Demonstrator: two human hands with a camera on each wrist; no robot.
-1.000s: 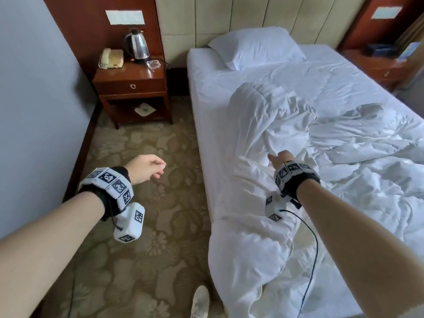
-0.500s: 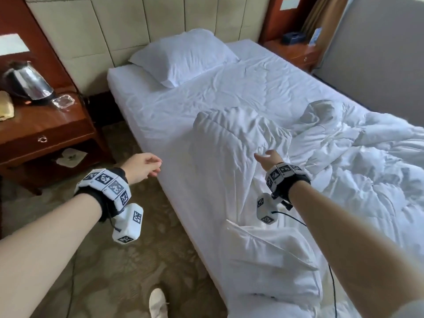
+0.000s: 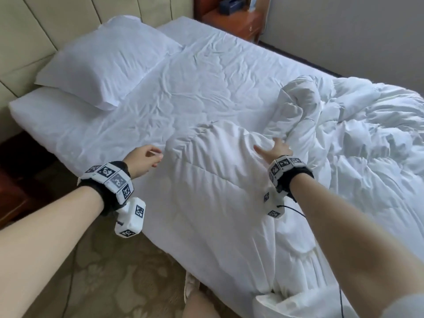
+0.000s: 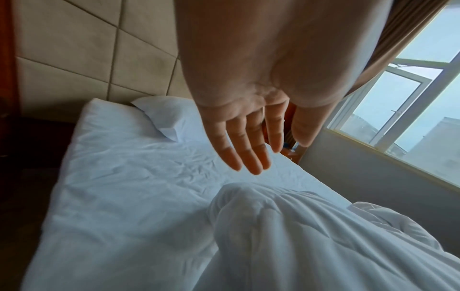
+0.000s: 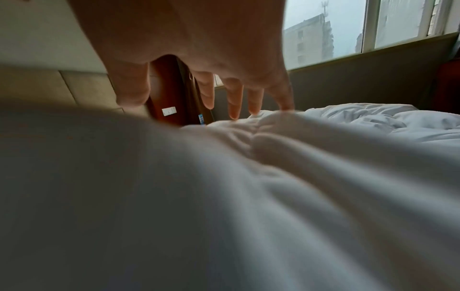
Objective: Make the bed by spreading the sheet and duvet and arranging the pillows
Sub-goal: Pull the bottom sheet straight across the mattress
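Note:
A crumpled white duvet [image 3: 321, 157] lies heaped over the near and right part of the bed, hanging over its near edge. The wrinkled white sheet [image 3: 195, 88] is bare toward the headboard, where one white pillow [image 3: 107, 58] rests. My right hand [image 3: 275, 149] reaches over a duvet fold with fingers spread, fingertips [image 5: 286, 104] just at the fabric [image 5: 248, 177], holding nothing. My left hand [image 3: 143, 158] hovers above the bed's near edge beside the duvet, fingers straight [image 4: 246, 149] and empty above the sheet [image 4: 124, 177].
A padded beige headboard [image 3: 34, 31] stands at the left. A wooden nightstand [image 3: 234, 21] sits at the far corner, below a window [image 4: 410, 108] with a curtain. Patterned carpet [image 3: 103, 283] covers the floor at my feet, with dark wooden furniture [image 3: 9, 191] at the left edge.
My view has swung right and closer to the bed. Both hands moved forward over the bed; the right hand spread its fingers onto the duvet fold, the left left the floor side for the mattress edge.

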